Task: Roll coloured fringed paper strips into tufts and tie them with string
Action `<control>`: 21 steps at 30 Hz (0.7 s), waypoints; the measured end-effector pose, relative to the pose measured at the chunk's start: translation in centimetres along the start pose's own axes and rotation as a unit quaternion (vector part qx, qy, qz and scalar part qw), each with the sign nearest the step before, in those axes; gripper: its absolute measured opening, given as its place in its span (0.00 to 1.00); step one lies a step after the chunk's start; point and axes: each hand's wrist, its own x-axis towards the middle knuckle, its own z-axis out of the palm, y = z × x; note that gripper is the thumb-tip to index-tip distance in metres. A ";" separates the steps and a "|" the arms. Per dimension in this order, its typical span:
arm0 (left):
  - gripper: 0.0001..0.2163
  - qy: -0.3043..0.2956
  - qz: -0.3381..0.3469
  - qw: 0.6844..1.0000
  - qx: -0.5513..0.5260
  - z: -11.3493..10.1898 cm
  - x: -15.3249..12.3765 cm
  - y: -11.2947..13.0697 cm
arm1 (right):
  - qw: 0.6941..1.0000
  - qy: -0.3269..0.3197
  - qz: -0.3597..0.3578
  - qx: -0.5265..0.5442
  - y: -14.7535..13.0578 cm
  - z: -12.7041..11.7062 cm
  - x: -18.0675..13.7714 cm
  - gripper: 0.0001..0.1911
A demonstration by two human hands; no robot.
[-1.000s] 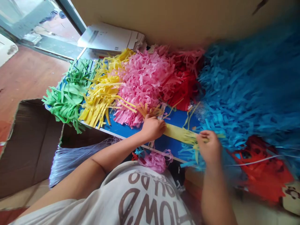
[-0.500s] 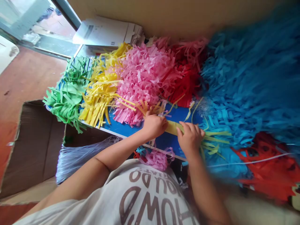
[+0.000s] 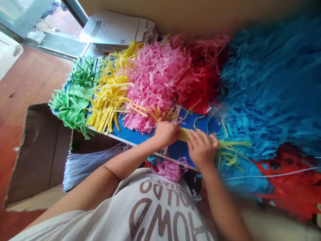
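Observation:
A yellow fringed paper strip (image 3: 184, 134) lies crosswise over the blue tabletop, its loose strands fanning out at both ends. My left hand (image 3: 167, 133) is closed in a fist around the strip's left part, with orange-yellow strands poking out beyond it. Wrapped over the right part is my right hand (image 3: 202, 147), its fingers bent across the strip and laid close together. Pale yellow strands (image 3: 234, 149) spread out past the right hand, onto light blue fringe. A short stretch of flat yellow shows between the two hands.
Heaps of green (image 3: 75, 103), yellow (image 3: 107, 103), pink (image 3: 155, 77) and red fringe (image 3: 203, 90) cover the table's far side. A huge blue fringe pile (image 3: 273, 93) rises at right, red strips (image 3: 293, 180) below it. A cardboard box (image 3: 37, 150) stands left; stacked white sheets (image 3: 112, 28) lie behind.
My right hand has shifted slightly left along the yellow strip, its fingers now flatter over it. My left hand keeps its hold. The view has moved a little.

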 end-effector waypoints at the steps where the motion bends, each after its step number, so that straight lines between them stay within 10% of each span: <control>1: 0.12 -0.002 0.001 1.000 0.003 0.0 0.1 0.0 | 1.000 -0.012 -0.006 -0.001 0.0 0.0 -0.2 0.17; 9: 0.13 0.141 0.039 0.989 0.035 -0.9 -1.1 -0.1 | 0.998 -0.034 -0.023 -0.043 -0.2 -0.2 -0.5 0.16; 13: 0.12 0.041 0.254 0.966 0.036 -0.4 -2.2 -0.6 | 0.998 -0.035 -0.029 -0.034 0.0 -0.4 -0.5 0.18; 21: 0.14 0.035 0.293 0.945 0.142 -0.5 -1.0 -1.4 | 0.996 -0.053 -0.069 0.019 1.8 -1.1 0.4 0.21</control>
